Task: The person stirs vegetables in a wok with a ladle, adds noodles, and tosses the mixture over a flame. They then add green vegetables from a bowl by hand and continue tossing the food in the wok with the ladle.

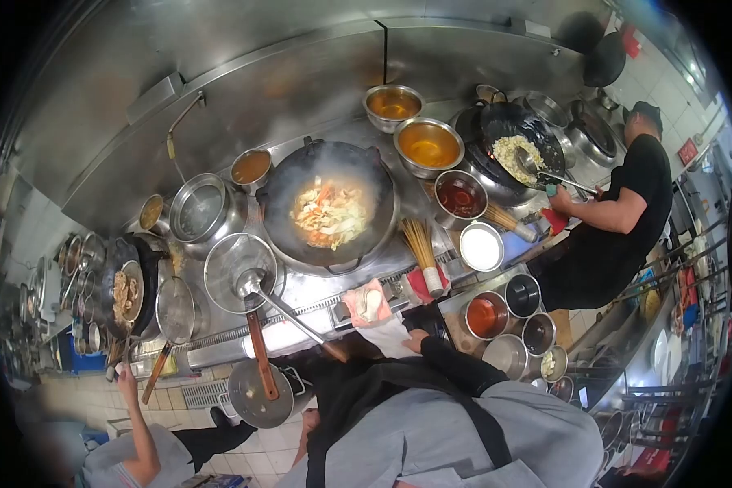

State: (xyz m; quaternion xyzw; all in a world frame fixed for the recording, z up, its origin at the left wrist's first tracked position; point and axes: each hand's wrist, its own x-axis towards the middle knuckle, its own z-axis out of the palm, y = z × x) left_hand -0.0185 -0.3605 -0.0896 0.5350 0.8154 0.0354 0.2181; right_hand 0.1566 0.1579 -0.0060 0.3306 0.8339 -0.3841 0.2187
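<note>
My right hand (pixel 416 341) rests at the counter's front edge, beside a white cloth (pixel 386 334). Its fingers look stretched out, with nothing visibly held. My left hand (pixel 310 420) hangs low beside my apron, partly covered, and its fingers are not clear. In front of me a large black wok (pixel 281 220) holds steaming sliced food (pixel 330 213) with orange and pale pieces. Nearer lies a round wire strainer (pixel 220 264) with a wooden handle, and a metal ladle (pixel 250 283) sits across it. A folded pink and white cloth (pixel 366 304) lies by the edge.
Bowls of amber liquid (pixel 429 144), a pot of red liquid (pixel 461 195) and a bamboo brush (pixel 420 244) stand right of the wok. A water pot (pixel 198 208) is at left. One co-worker (pixel 626 211) ladles food in another wok; a second person (pixel 142 455) stands lower left.
</note>
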